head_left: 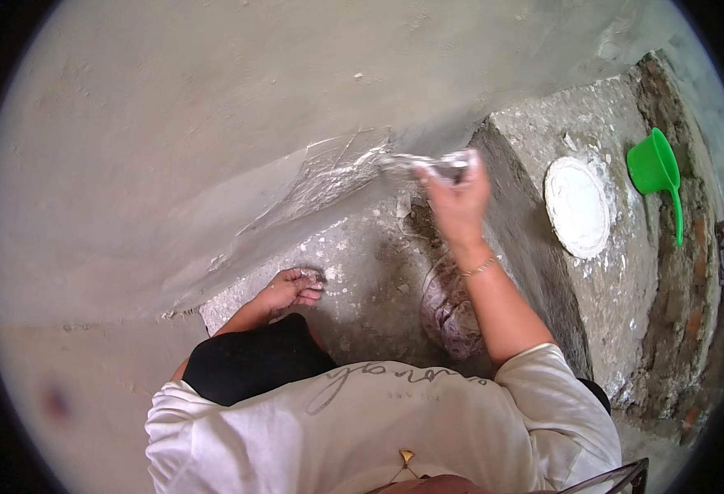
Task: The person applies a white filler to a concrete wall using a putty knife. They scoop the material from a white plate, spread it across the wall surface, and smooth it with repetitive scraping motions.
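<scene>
My right hand (459, 193) is raised at the base of the grey wall (214, 123), its fingers closed on a thin flat scraper (415, 160) smeared with white plaster. The scraper's far end meets the wall beside a patch of wet, ridged white plaster (333, 171). White paste coats my right fingertips. Low on the left, my left hand (292, 290) hovers near my knee with loosely bent fingers, white residue on them and no tool visible in it. To the right, a round container of white plaster (577, 207) sits on a concrete ledge (543, 132).
A green dipper (653, 162) with a long handle lies on the ledge's far right, beside a rough broken brick edge (691, 288). A crumpled, whitish-purple bag (451, 309) rests on the floor below my right forearm. White spatters dot the floor (362, 272).
</scene>
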`<state>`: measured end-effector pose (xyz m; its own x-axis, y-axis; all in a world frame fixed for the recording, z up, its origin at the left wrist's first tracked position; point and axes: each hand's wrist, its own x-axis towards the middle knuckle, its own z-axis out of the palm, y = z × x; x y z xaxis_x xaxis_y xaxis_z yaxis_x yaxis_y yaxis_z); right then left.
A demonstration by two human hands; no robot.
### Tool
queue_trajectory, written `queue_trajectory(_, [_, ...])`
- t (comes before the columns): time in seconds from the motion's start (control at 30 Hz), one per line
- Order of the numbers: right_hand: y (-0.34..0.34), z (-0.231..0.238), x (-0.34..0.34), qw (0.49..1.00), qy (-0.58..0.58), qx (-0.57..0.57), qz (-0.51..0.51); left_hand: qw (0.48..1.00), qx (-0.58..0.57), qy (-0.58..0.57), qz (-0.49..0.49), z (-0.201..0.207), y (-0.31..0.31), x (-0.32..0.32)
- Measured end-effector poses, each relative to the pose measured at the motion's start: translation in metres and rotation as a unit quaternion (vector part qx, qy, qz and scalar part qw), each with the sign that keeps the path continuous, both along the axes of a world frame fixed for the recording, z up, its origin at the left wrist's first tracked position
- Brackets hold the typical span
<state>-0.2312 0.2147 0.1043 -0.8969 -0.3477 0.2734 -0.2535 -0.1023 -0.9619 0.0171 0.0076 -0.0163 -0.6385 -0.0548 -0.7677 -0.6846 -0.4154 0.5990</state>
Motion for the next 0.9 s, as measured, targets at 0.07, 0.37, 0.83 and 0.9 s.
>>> queue_trajectory(0.07, [0.011, 0.019, -0.002, 0.992, -0.081, -0.092, -0.003, 1.000, -0.017, -0.015, 0.007, 0.001, 0.001, 0.002])
queue_trajectory(0.37, [-0.008, -0.004, 0.006, 0.995, -0.035, -0.092, 0.012, 1.000, -0.022, -0.011, -0.001, 0.009, 0.004, -0.006])
queue_trajectory(0.83, [-0.026, -0.023, 0.017, 0.991, 0.051, -0.024, -0.118, 1.000, -0.028, -0.002, -0.007, 0.000, 0.005, -0.009])
queue_trajectory(0.9, [-0.033, -0.032, 0.020, 0.987, 0.082, -0.037, -0.130, 1.000, -0.020, 0.007, -0.012, 0.004, 0.006, -0.011])
